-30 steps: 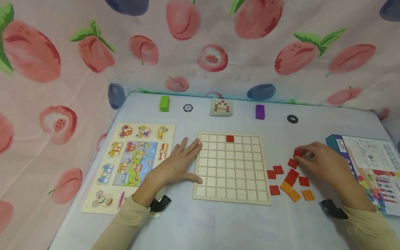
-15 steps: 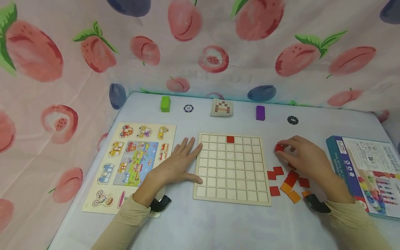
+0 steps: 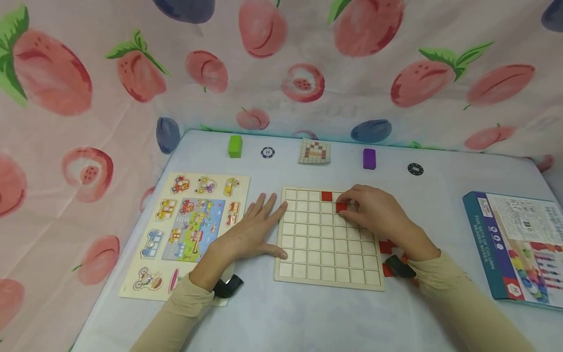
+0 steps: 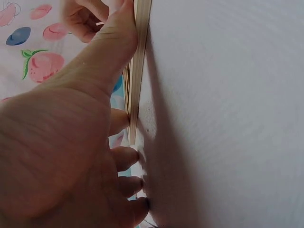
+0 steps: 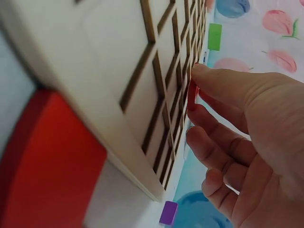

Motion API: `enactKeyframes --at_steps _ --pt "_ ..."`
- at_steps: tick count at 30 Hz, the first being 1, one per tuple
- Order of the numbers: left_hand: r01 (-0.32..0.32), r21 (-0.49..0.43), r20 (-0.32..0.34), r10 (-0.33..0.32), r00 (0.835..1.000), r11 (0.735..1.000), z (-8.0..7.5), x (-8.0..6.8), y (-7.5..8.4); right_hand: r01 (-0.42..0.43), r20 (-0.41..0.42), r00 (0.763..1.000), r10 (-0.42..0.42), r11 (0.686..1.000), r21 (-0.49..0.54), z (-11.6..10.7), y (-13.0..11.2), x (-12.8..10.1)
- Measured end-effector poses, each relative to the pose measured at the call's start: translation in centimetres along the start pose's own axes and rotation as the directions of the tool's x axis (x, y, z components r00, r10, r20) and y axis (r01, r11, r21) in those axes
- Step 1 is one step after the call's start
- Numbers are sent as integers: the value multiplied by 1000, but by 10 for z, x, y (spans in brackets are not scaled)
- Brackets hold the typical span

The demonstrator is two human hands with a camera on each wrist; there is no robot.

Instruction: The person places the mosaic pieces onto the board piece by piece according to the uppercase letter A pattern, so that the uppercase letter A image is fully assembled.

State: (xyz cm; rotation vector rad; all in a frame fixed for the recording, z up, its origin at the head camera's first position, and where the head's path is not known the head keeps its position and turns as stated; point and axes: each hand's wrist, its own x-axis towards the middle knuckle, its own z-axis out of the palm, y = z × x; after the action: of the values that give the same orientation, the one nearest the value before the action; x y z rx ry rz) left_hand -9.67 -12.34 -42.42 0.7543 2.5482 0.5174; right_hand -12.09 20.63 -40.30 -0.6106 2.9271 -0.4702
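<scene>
A wooden grid board (image 3: 329, 282) lies mid-table, with one red tile (image 3: 327, 196) set in its top row. My right hand (image 3: 376, 208) pinches another red square tile (image 3: 341, 208) between thumb and fingertip, over the second row, one column right of the seated tile. In the right wrist view the pinched tile (image 5: 192, 95) stands edge-on close to the grid. My left hand (image 3: 250, 232) is spread flat, its thumb and index fingertip at the board's left edge. The left wrist view shows that thumb (image 4: 121, 33) against the board's side (image 4: 140, 57).
Loose red tiles (image 3: 385, 247) lie right of the board, partly hidden under my right forearm. A vehicle peg puzzle (image 3: 127, 283) sits left, a boxed set (image 3: 484, 249) right. Along the back are a green block (image 3: 235, 146), a pattern card (image 3: 314, 151), a purple block (image 3: 369, 159) and two chips (image 3: 415, 169).
My right hand has picked up a red tile from the loose pile and carried it left, over the board's upper right area. My left hand stays at the board's left edge.
</scene>
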Motion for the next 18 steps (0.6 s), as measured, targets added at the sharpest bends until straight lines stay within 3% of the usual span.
enactKeyframes --at_steps 13,18 --pt "8 5 4 -8 1000 1000 -1 0 -1 32 -17 999 -33 999 -21 7 1 4" --pt "0 2 4 0 1000 1000 0 0 0 -35 8 999 35 999 -26 -1 12 -13"
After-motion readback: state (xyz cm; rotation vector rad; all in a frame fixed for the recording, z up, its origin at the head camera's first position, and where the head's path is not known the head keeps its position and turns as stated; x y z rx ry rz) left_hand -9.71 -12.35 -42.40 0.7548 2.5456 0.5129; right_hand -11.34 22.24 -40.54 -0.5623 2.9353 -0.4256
